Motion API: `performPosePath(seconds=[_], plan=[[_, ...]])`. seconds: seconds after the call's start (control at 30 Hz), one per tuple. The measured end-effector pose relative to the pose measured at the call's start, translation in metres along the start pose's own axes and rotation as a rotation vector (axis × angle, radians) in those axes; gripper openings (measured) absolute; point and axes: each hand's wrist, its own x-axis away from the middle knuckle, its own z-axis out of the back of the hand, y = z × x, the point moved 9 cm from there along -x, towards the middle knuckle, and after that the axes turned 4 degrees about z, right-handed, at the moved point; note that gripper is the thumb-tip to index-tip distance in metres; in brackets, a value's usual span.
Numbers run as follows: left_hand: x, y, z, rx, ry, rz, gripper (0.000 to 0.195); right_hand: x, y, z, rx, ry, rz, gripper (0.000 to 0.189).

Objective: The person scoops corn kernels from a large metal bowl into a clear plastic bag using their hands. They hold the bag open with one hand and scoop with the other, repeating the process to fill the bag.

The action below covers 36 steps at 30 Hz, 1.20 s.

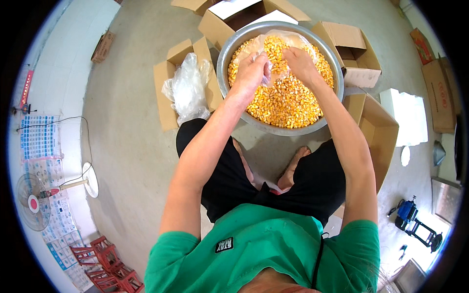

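Note:
A wide metal basin point(281, 133) full of yellow corn kernels point(287, 104) stands on the floor before my feet. Over the kernels lies a clear plastic bag point(307, 43), which is spread across the far half and has corn showing through or in it. My left hand point(252, 73) grips a bunched part of this bag at the left of the basin. Just above the corn at the right, my right hand point(299, 65) has its fingers curled together; whether they pinch kernels or film is hidden.
Left of the basin, an open cardboard box point(165, 78) holds clear plastic bags point(188, 91). More open boxes stand behind point(220, 27) and right point(377, 135) of the basin. White foam blocks point(405, 117) lie farther right. A fan point(33, 203) and red stools point(108, 260) are at left.

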Motion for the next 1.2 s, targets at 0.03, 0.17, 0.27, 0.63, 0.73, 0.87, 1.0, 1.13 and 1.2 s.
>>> performPosePath(seconds=[0.03,0.17,0.27,0.63,0.73,0.87,1.0,1.13,1.2], plan=[[-0.001,0.0,0.0,0.008,-0.003,0.001,0.023,-0.011,-0.003,-0.005,-0.01,0.005,-0.016,0.037],[0.004,0.002,-0.002,0.027,-0.007,0.008,0.024,-0.043,-0.002,-0.016,-0.122,0.065,-0.042,0.039],[0.005,0.001,0.003,-0.002,-0.009,0.02,0.022,-0.062,0.007,-0.02,-0.165,0.033,-0.009,0.04],[0.0,-0.001,0.02,0.033,0.0,0.007,0.021,-0.01,-0.03,0.053,0.418,0.093,0.039,0.033],[-0.001,0.001,0.012,0.032,-0.016,0.004,0.021,0.011,-0.028,0.079,0.677,0.644,0.392,0.032],[0.001,0.009,0.008,0.048,-0.014,0.007,0.022,-0.02,0.064,0.073,0.376,0.23,-0.026,0.03],[-0.001,0.011,0.025,0.099,0.045,0.004,0.023,-0.033,0.035,0.056,-0.124,0.112,-0.15,0.026],[-0.008,0.018,0.03,0.157,0.071,-0.044,0.023,-0.049,-0.016,0.055,-0.486,0.054,-0.054,0.027],[-0.009,0.023,0.035,0.159,0.086,-0.069,0.023,-0.05,-0.05,0.057,-0.567,-0.017,0.071,0.029]])
